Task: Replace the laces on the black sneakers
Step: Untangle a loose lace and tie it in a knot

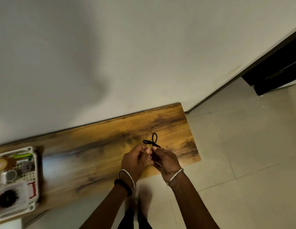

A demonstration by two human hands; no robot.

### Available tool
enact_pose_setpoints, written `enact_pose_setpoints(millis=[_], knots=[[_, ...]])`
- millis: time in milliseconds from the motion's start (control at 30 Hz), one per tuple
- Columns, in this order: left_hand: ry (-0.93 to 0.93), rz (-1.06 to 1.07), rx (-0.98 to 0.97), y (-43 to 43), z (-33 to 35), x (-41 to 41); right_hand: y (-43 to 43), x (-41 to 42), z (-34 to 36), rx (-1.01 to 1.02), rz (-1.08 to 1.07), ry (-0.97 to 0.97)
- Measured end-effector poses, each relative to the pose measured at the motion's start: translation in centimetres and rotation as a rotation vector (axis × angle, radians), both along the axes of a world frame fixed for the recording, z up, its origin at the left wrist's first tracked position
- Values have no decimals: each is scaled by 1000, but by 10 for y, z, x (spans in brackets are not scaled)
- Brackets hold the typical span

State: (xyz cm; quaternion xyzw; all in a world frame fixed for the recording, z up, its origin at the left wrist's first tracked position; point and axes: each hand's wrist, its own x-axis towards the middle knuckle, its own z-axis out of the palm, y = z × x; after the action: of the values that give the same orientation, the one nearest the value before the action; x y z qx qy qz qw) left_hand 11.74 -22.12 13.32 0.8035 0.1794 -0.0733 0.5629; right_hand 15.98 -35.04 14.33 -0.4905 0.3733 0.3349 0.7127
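The lace (152,142) is pure black, set against a tabletop (94,146) of golden-orange wood with smoky dark-brown streaks along the grain. The wall (111,55) is plain off-white, shading to grey. The floor tiles (243,146) are pale cream, ruled by thin darker lines. Over on the left is a white basket (33,164) with a gridded, perforated pattern. In it are a black round thing (6,198), a flash of lime green (22,156) and a red bracket-shaped mark (32,190). On the left wrist are a silver bangle (127,176) and a black band (123,187). On the right is a silver bracelet (175,176), beaded-looking. The door frame (276,71), top right, is very dark, near black.
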Motion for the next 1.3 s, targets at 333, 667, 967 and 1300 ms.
enact_pose_setpoints(millis=[333, 667, 967, 1300], knots=[[-304, -206, 108, 43, 159, -5, 6, -16, 186, 348, 201, -191], [-373, -34, -20, 44, 270, -28, 23, -21, 316, 462, 161, -569], [-412, -110, -161, 52, 337, -53, 59, -22, 357, -96, 145, -1374], [-495, 141, -444, 126, 426, -65, 99, -19, 376, -568, 592, -2093]])
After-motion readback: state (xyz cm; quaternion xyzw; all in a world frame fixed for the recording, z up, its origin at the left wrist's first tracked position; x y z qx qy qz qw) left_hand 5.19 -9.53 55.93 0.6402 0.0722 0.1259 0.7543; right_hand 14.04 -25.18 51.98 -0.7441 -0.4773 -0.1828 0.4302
